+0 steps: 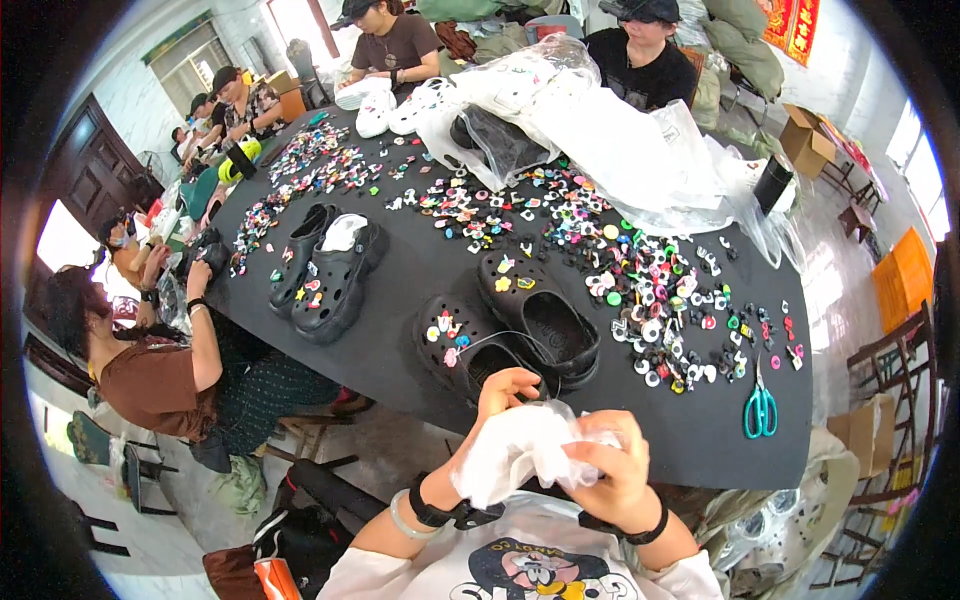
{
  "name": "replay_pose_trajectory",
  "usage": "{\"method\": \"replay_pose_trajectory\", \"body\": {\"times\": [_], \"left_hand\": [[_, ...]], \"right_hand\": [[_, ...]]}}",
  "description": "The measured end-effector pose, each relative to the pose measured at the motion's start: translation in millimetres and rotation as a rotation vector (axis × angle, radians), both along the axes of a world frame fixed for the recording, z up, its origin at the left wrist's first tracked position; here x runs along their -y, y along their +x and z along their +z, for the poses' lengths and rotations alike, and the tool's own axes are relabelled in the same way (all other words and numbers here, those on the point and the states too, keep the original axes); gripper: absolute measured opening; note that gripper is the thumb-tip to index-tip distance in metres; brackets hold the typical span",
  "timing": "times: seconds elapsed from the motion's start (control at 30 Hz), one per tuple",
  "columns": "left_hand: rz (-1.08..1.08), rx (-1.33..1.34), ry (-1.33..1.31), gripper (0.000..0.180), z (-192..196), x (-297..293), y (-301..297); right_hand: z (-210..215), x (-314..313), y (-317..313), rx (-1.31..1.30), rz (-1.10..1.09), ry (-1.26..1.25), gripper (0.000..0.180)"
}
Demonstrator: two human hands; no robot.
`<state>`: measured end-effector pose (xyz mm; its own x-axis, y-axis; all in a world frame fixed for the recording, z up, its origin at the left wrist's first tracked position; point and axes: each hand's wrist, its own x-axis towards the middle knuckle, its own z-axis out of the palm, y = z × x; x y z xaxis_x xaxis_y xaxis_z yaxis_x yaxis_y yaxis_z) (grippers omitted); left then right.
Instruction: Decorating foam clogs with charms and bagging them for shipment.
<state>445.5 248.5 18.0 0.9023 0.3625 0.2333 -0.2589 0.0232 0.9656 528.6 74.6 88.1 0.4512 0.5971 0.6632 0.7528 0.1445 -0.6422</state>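
A crumpled white sheet [515, 450], thin paper or plastic, is bunched between my hands in front of my chest. My left hand [502, 392] is closed on its left side, partly covered by the folds, with the index finger raised. The fingers of my right hand [618, 468] pinch its right end. Just beyond my hands, a black clog [450, 355] with colourful charms rests on the dark table [640, 425]. Its mate, another black clog [545, 315], lies to the right. A thin loop, apparently a cord or strap, arches over the nearer clog's opening.
Teal-handled scissors [761, 412] lie near the right edge. Loose shoe charms [660, 300] spread across the table's right and far parts. Another black clog pair [338, 285] stands left, one holding white stuffing. Large clear plastic bags [660, 170] cover the far side. Co-workers sit around the table.
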Motion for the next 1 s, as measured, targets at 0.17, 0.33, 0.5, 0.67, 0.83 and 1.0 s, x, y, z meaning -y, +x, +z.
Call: {"method": "replay_pose_trajectory", "body": {"times": [0.17, 0.33, 0.5, 0.67, 0.83, 1.0], "left_hand": [[0.051, 0.03, 0.786, 0.063, 31.6, -8.7, 17.4], [0.163, -0.104, 1.204, 0.092, 59.1, 2.8, 33.2], [0.182, -0.288, 1.404, 0.075, 45.7, -1.8, 44.2], [0.213, -0.286, 1.238, 0.049, 43.7, 1.4, 39.5], [0.276, -0.253, 1.251, 0.047, 33.8, 8.9, 40.5], [0.18, -0.314, 1.239, 0.045, 30.4, 4.4, 38.5]], "right_hand": [[8.1, 26.6, 50.2, -0.172, -0.12, 0.184, 0.026], [24.5, 17.7, 103.3, 0.156, -0.525, 0.178, 0.031], [28.7, -22.6, 87.4, 0.264, -0.271, -0.035, 0.034], [29.2, -37.7, 89.1, 0.063, -0.24, -0.204, 0.054], [39.3, -46.0, 113.2, 0.22, 0.033, -0.565, 0.054], [30.4, -79.9, 111.1, 0.454, 0.21, -0.588, 0.032]]}}
